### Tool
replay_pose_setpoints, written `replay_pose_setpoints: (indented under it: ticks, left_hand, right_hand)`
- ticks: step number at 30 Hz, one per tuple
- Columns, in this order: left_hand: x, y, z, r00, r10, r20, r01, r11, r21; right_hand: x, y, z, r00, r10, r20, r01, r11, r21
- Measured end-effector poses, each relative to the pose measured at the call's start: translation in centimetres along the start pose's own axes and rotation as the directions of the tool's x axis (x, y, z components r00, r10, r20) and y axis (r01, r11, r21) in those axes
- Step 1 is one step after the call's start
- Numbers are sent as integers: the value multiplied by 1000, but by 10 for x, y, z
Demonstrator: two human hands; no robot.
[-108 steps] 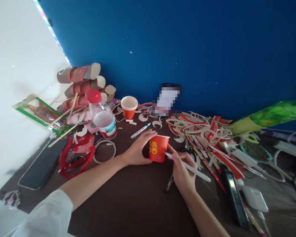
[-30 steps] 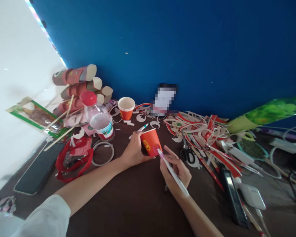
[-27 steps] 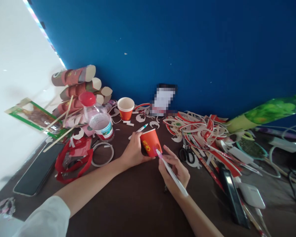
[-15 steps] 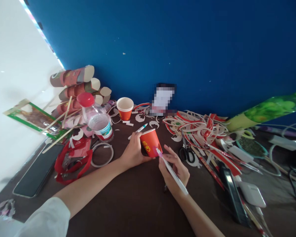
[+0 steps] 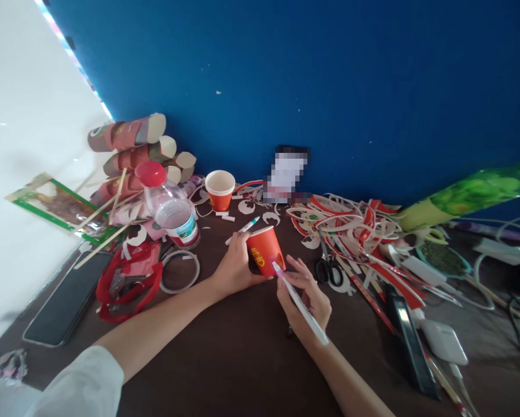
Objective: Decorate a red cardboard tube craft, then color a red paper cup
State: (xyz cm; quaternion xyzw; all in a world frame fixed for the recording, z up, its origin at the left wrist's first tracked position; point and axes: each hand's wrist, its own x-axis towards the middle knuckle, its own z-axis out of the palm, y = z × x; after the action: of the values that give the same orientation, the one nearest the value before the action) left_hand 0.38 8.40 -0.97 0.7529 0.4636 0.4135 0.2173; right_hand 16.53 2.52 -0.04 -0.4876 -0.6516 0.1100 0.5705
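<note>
Blue wall (image 5: 329, 75) rises behind a dark brown table (image 5: 199, 365) crowded along its back and both sides. Near the middle, the left hand (image 5: 233, 272) curls in a C around the left side of a red paper cup (image 5: 266, 249) with yellow characters, its thumb by the base; the cup leans, mouth upward. The right hand (image 5: 308, 304) pinches a white marker (image 5: 301, 306) between thumb and fingers, tip at the cup's lower right wall, with some purple there; whether it touches I cannot tell.

Just behind the left hand lies a white pen (image 5: 248, 226) with a teal end, its near part hidden by the fingers. Farther back stand nested cups (image 5: 220, 201). Black-handled scissors (image 5: 328, 272) lie close to the right hand, against a tangled heap of red and white strips (image 5: 347, 226). On the left are a red-capped bottle (image 5: 173, 217), a white ring (image 5: 161, 278), a red ribbon (image 5: 106, 307) and a phone (image 5: 64, 304), all apart from the cup.
</note>
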Motion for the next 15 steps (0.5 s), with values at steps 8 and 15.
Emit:
replay_pose_setpoints:
  ticks: [8,15]
  left_hand:
    - [1,0,-1,1000,-11,11,11,1000,-15]
    - [0,0,-1,999,-47,23,48,998,-36]
  right_hand:
    - [0,3,1,999,28,-26,-28,999,17]
    - [1,1,1,998,47,-52,-45,998,48]
